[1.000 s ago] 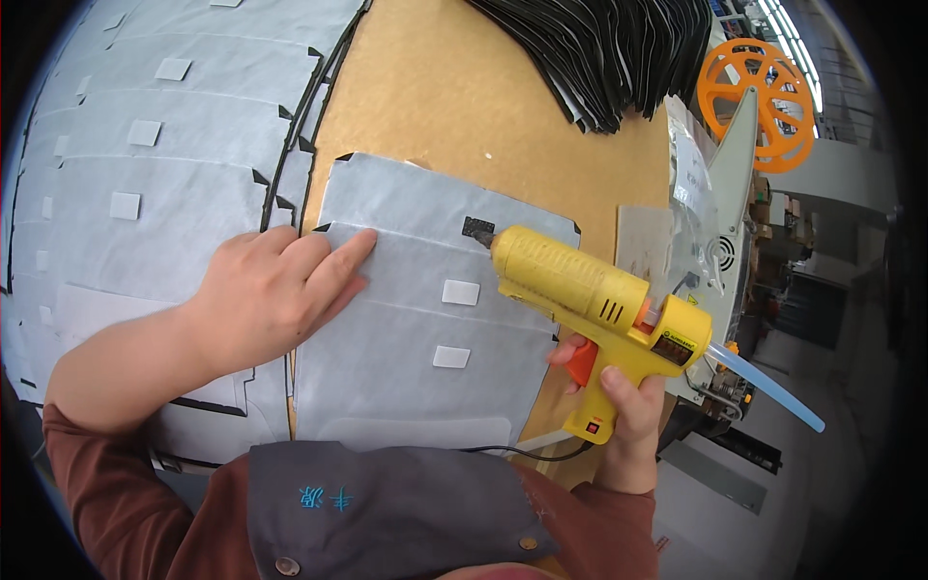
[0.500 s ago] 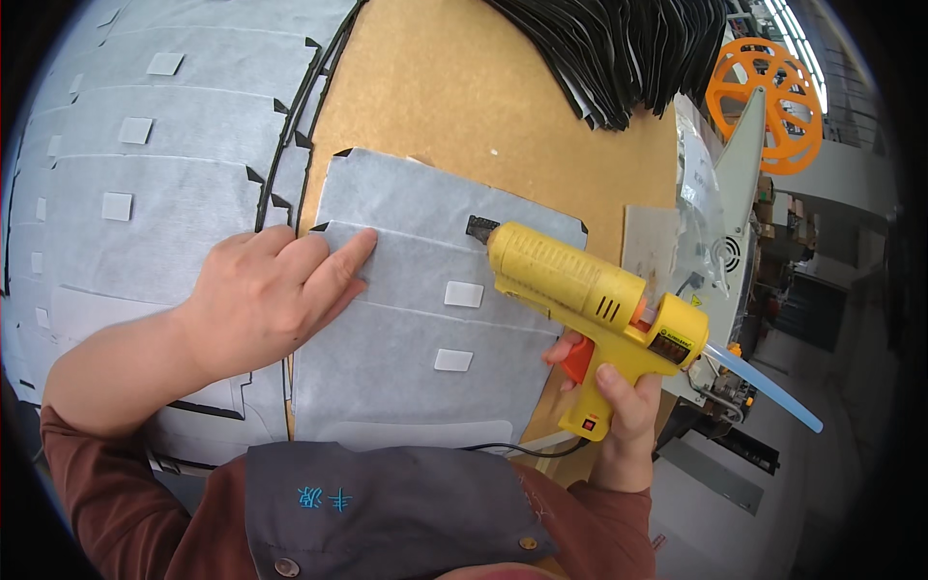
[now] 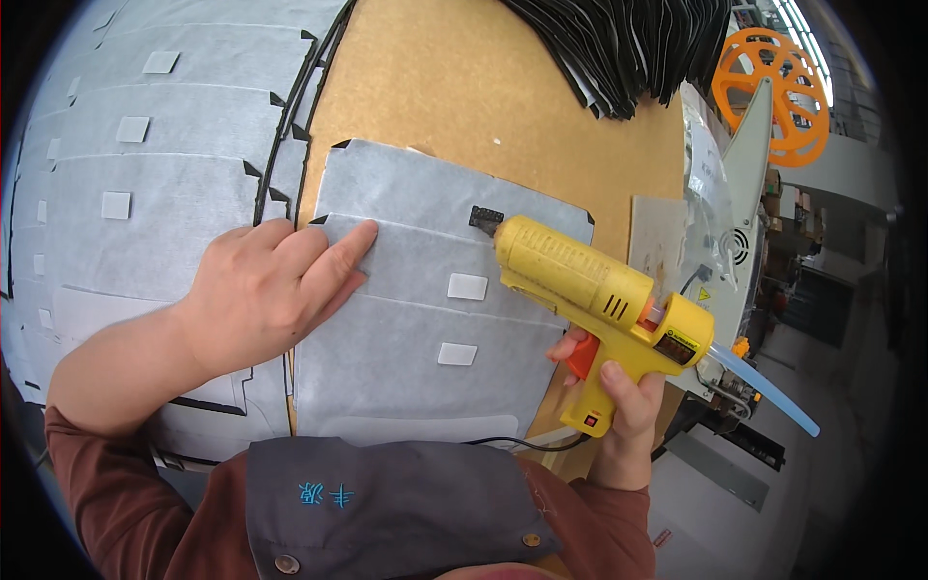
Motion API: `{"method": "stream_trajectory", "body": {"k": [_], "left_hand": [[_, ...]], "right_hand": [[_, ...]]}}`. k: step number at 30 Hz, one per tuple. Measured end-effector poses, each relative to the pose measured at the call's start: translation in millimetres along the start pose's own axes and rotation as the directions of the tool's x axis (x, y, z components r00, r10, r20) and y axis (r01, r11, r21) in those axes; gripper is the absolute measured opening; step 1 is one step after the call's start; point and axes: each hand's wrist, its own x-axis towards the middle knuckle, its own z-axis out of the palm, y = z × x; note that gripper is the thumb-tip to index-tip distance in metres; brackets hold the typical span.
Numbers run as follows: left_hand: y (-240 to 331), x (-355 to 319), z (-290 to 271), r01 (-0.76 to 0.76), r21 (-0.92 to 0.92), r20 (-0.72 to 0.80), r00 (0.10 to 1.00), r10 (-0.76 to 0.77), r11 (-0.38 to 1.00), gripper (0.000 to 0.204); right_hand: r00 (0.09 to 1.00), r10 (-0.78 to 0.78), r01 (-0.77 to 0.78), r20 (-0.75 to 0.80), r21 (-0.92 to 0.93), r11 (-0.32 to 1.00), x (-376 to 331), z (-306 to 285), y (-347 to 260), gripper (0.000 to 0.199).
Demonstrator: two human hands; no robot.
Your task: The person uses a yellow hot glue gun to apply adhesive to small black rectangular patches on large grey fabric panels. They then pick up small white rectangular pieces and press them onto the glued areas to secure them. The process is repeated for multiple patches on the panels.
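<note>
My right hand (image 3: 635, 411) is wrapped round the handle of a yellow hot glue gun (image 3: 570, 266), fingers at its orange trigger. A translucent glue stick (image 3: 768, 387) juts from the gun's back end. The nozzle points left, at a small black patch (image 3: 488, 215) on a pale grey fabric panel (image 3: 406, 338); whether it touches is unclear. My left hand (image 3: 256, 290) lies on the panel's left side, index finger stretched along a seam, other fingers partly curled, holding nothing. Two white rectangular patches (image 3: 468, 286) sit below the nozzle on the panel.
More overlapping grey panels (image 3: 184, 116) with white patches cover the left side. A pile of black fabric pieces (image 3: 628, 48) lies at the back of the brown tabletop (image 3: 416, 87). On the right stands a machine with an orange reel (image 3: 770, 97). The gun's black cord (image 3: 532, 447) runs along the near edge.
The view has shifted slightly. Both hands and the glue gun keep nearly the same places on the panel, the nozzle still by the black patch.
</note>
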Motion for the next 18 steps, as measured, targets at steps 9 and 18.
{"method": "stream_trajectory", "body": {"k": [9,18], "left_hand": [[-0.4,0.0,0.1,0.003,-0.003,0.005,1.000,-0.003,1.000,0.052],[-0.2,0.8,0.4,0.000,-0.006,-0.003,1.000,0.000,1.000,0.052]], "right_hand": [[0.999,-0.034,0.032,0.030,0.051,0.998,0.8,0.2,4.0,0.055],[0.998,-0.060,0.062,-0.018,0.092,0.994,3.6,2.7,8.0,0.055]]}}
